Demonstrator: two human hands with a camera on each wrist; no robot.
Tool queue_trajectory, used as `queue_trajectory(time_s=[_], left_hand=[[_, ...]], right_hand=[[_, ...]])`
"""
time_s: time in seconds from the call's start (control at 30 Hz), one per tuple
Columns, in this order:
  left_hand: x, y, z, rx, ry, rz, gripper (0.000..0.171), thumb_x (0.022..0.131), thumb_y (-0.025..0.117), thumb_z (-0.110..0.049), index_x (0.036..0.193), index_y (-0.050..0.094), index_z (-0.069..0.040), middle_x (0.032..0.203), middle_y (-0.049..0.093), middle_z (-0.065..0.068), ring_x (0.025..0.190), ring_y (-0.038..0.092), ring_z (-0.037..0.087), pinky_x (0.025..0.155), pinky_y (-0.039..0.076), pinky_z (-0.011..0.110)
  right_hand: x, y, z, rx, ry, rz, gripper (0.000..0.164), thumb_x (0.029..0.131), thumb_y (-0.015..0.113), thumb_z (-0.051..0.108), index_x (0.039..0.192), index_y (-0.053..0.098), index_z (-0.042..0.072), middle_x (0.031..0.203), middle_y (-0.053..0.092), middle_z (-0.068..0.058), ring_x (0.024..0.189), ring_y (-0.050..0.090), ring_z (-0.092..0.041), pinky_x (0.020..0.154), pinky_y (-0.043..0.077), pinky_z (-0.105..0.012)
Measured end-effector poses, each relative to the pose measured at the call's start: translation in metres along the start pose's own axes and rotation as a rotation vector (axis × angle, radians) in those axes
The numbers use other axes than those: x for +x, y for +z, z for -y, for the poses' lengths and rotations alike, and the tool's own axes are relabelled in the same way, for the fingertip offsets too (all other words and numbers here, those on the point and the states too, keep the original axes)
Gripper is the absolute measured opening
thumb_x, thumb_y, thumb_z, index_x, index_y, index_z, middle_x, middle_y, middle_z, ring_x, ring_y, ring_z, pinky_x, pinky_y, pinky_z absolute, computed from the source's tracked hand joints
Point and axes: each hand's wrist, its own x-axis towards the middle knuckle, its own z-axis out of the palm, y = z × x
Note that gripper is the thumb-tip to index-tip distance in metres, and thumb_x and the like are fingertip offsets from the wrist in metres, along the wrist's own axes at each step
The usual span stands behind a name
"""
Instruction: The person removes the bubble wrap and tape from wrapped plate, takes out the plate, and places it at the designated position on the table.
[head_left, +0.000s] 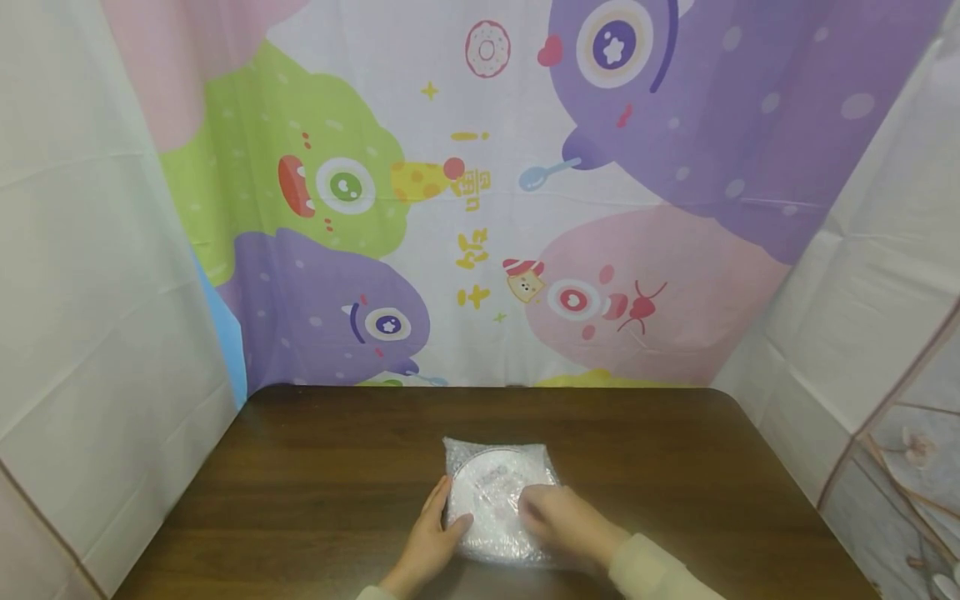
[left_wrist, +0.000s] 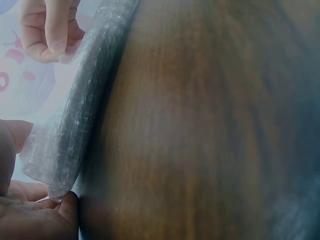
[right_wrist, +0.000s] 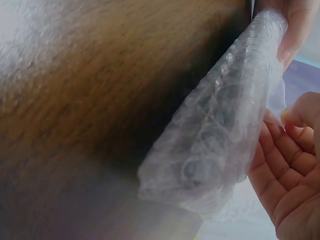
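A round white plate (head_left: 491, 492) with a faint print lies inside clear bubble wrap (head_left: 498, 548) near the table's front. At the package's left side, my left hand (head_left: 431, 537) holds the edge, thumb over the top and fingers along the side. The left wrist view shows that hand (left_wrist: 27, 215) at the lower corner of the wrap (left_wrist: 82, 100). My right hand (head_left: 558, 517) is over the package's right part. Seen from the right wrist, its thumb and index finger pinch a thin clear flap (right_wrist: 276, 100) of the wrap; the other fingers curl below.
The package lies on a dark brown wooden table (head_left: 337, 467). Behind the table hangs a curtain (head_left: 480, 350) with cartoon monsters. Pale cloth walls (head_left: 97, 292) stand at both sides.
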Motion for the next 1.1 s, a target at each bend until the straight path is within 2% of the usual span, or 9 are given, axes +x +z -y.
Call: queue_trajectory(time_s=[0.1,0.47,0.73,0.87,1.1], left_hand=[[0.000,0.000,0.001,0.002,0.008,-0.004,0.072,0.090,0.065,-0.015,0.147,0.030,0.011,0.157,0.024,0.031,0.144,0.020,0.052,0.117,0.017,0.065],[0.001,0.000,0.002,0.012,0.018,-0.015,0.071,0.090,0.065,-0.016,0.147,0.032,0.010,0.156,0.025,0.031,0.144,0.022,0.052,0.116,0.020,0.066],[0.001,0.002,0.002,0.018,0.035,-0.040,0.070,0.090,0.065,-0.017,0.145,0.034,0.011,0.154,0.028,0.032,0.142,0.025,0.053,0.115,0.022,0.066],[0.001,0.001,0.002,-0.004,0.017,-0.021,0.071,0.090,0.065,-0.016,0.147,0.032,0.011,0.156,0.025,0.031,0.144,0.022,0.052,0.116,0.019,0.066],[0.000,-0.001,0.000,0.015,0.013,-0.011,0.071,0.090,0.065,-0.016,0.147,0.032,0.009,0.156,0.026,0.030,0.144,0.022,0.051,0.116,0.019,0.065]], right_hand=[[0.001,0.000,-0.001,0.009,0.019,0.001,0.026,0.087,0.060,0.005,0.069,0.048,0.021,0.064,0.042,0.017,0.058,0.039,0.004,0.054,0.040,-0.013],[0.004,0.004,-0.011,0.045,-0.013,-0.042,0.024,0.086,0.060,0.001,0.073,0.049,0.020,0.067,0.044,0.017,0.061,0.040,0.005,0.056,0.042,-0.013],[0.006,0.001,-0.010,0.066,0.020,-0.039,0.020,0.087,0.058,0.002,0.078,0.053,0.019,0.072,0.051,0.015,0.066,0.046,0.004,0.063,0.048,-0.015],[0.007,0.000,-0.010,0.072,0.056,-0.048,0.017,0.089,0.058,0.004,0.081,0.056,0.018,0.074,0.055,0.014,0.069,0.049,0.003,0.066,0.050,-0.018],[0.008,0.000,-0.013,0.081,0.035,-0.102,0.013,0.089,0.059,0.004,0.083,0.058,0.015,0.075,0.062,0.010,0.072,0.056,0.002,0.068,0.054,-0.020]])
